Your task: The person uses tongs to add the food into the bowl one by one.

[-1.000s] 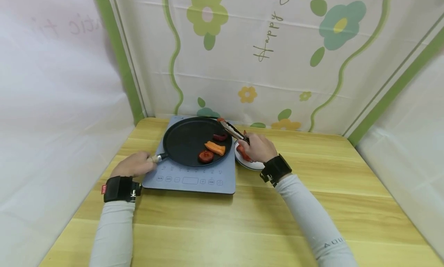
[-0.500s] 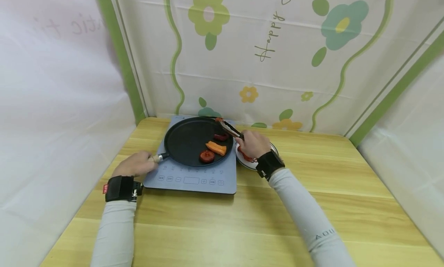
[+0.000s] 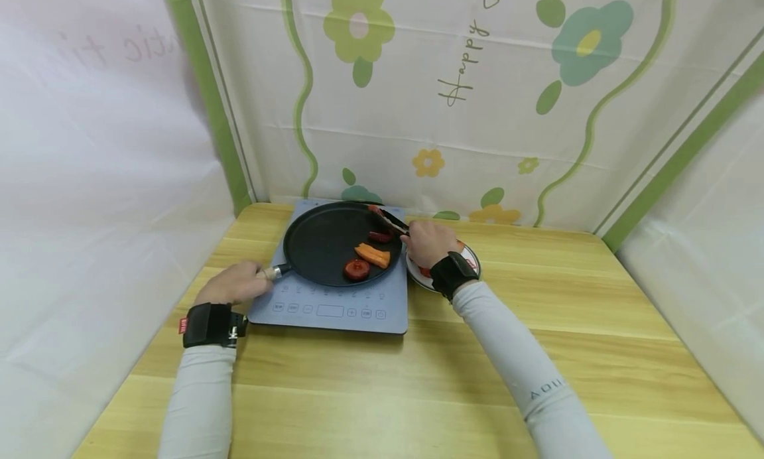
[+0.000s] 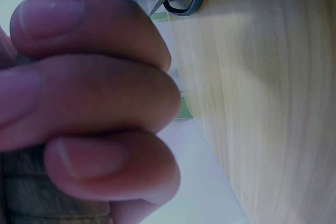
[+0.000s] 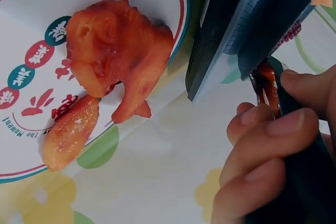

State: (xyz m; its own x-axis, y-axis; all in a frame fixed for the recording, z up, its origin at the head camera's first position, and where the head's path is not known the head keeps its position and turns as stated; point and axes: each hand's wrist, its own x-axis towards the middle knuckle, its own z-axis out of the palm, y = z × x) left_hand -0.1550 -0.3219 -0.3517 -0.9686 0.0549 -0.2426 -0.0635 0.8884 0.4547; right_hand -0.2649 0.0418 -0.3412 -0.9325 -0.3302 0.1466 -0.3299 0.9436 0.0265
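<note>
In the head view my left hand [image 3: 234, 283] grips the wooden handle [image 3: 270, 273] of a flat black frying pan [image 3: 319, 237]. Its curled fingers fill much of the left wrist view. My right hand [image 3: 431, 243] holds black-handled tongs [image 3: 395, 223] over the pan's far right rim, with a red piece of food [image 3: 375, 210] at their tips. In the pan lie a dark red piece [image 3: 380, 236], an orange strip [image 3: 373, 255] and a round red slice [image 3: 356, 268]. Beneath the right hand is a white plate [image 3: 474, 257], partly hidden, with orange-red food pieces [image 5: 113, 48].
The pan sits on a grey-blue induction cooker [image 3: 328, 320], its control panel facing me. Plate and cooker stand side by side on a wooden table [image 3: 382, 393]. A flower-printed cloth wall [image 3: 388, 127] rises right behind them, with white cloth at both sides.
My right hand has moved left toward the pan, bringing the tongs and the red piece slightly farther over it. More of the plate's right side shows. The left hand keeps its grip.
</note>
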